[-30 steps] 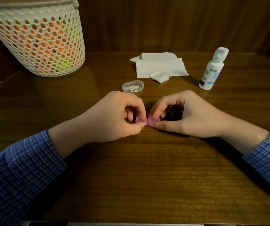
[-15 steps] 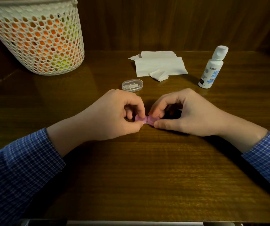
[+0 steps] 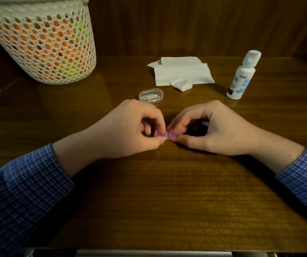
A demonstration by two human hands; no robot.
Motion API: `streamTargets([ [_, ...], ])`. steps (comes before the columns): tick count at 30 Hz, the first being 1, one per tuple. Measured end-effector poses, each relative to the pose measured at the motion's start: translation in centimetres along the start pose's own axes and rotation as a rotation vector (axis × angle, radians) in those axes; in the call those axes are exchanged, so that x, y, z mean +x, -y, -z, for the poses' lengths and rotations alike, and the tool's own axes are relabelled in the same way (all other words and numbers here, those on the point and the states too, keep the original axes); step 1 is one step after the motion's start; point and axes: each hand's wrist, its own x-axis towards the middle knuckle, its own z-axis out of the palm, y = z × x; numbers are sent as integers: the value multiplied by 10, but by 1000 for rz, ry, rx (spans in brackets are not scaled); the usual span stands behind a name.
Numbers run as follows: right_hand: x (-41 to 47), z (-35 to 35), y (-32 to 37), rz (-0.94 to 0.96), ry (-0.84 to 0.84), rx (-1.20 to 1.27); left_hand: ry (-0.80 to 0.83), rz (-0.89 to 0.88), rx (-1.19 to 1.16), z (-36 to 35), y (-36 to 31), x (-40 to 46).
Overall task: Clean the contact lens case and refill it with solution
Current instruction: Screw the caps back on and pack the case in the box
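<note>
Case point(image 3: 165, 135), pink, sits on the table point(image 3: 167, 191) mid-way across, pinched from both sides: left hand point(image 3: 128, 128) grips its left cap between thumb and forefinger, right hand point(image 3: 213, 128) grips the right cap likewise. Behind the hands lie a clear box point(image 3: 151, 95) just beyond the left knuckles, tissues point(image 3: 182, 73) farther back, and the bottle point(image 3: 243, 75) upright to the right. Basket point(image 3: 43, 39) fills the back-left corner. Bare wood runs from the wrists to the near edge.

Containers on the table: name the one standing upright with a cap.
The white solution bottle, far right. The clear oval case lies flat, and the mesh basket is open-topped.
</note>
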Motion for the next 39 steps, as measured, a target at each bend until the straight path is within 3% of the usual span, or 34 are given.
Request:
streamTargets([
  [19, 2, -6, 4, -20, -86, -92, 6, 5, 6, 2, -2, 0],
  [26, 1, -2, 2, -24, -17, -51, 2, 3, 11, 2, -2, 1],
  [32, 4, -10, 7, -29, -151, -143, 0, -3, 25, 3, -3, 1],
  [39, 3, -2, 4, -23, 37, -202, 9, 6, 15, 3, -3, 2],
])
